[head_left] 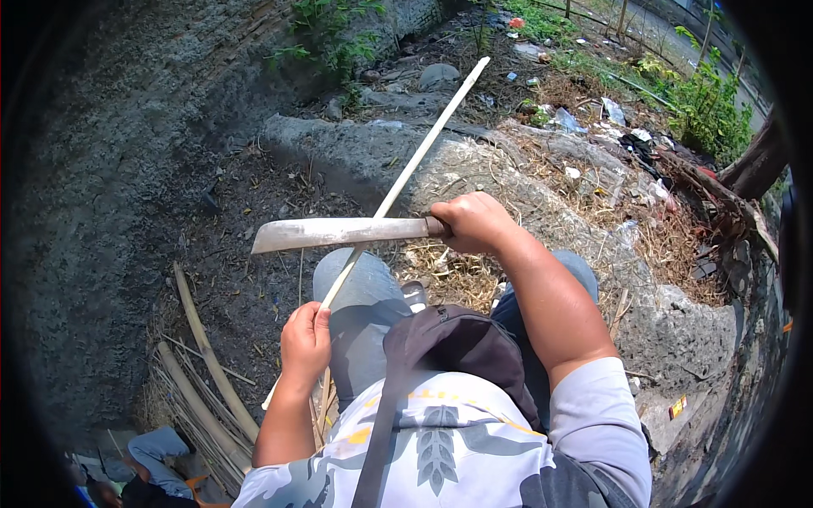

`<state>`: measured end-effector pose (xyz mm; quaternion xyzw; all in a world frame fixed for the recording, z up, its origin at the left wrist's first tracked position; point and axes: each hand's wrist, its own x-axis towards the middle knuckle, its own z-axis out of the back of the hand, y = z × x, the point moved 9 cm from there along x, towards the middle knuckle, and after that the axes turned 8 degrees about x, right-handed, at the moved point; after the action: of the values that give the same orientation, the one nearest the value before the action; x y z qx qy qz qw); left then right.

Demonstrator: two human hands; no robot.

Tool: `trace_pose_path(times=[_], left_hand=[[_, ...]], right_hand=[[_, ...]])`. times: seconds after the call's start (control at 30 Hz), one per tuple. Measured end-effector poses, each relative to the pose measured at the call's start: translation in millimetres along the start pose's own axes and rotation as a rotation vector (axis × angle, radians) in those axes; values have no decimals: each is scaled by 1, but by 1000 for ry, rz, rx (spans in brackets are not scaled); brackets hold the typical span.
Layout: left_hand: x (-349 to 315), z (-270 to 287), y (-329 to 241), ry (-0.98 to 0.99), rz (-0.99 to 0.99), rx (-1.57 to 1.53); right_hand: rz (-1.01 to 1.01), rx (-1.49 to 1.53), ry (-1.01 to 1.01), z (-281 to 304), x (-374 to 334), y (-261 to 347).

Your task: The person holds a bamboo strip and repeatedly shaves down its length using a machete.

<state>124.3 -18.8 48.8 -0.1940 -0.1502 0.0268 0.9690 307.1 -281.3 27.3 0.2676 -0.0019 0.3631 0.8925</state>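
Observation:
In my right hand [476,222] is the handle of a machete [339,234], its long blade pointing left, level across the view. The blade lies across a long pale stripped stick [423,152], which looks like split bamboo or wood. My left hand [305,339] is closed around the stick's lower part, beside my left knee. From there the stick slants up and away to the right, its far end free in the air. Where blade and stick cross, I cannot tell how deeply they touch.
Several long curved poles and thin strips [207,356] lie at the lower left. A rough grey wall [102,195] rises on the left. Ahead is a stone ledge [339,157]; litter and dry grass [584,169] spread to the right. Another person's leg [159,453] shows at lower left.

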Motion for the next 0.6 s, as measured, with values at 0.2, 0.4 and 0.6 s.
trace_pose_path(times=[0.2, 0.4, 0.6], left_hand=[[3, -5, -4, 45, 44, -3], [9, -3, -5, 32, 104, -25], [7, -15, -5, 26, 13, -40]], right_hand=[[-59, 30, -62, 8, 0, -20], [-106, 23, -5, 8, 1, -9], [-11, -39, 12, -1, 3, -1]])
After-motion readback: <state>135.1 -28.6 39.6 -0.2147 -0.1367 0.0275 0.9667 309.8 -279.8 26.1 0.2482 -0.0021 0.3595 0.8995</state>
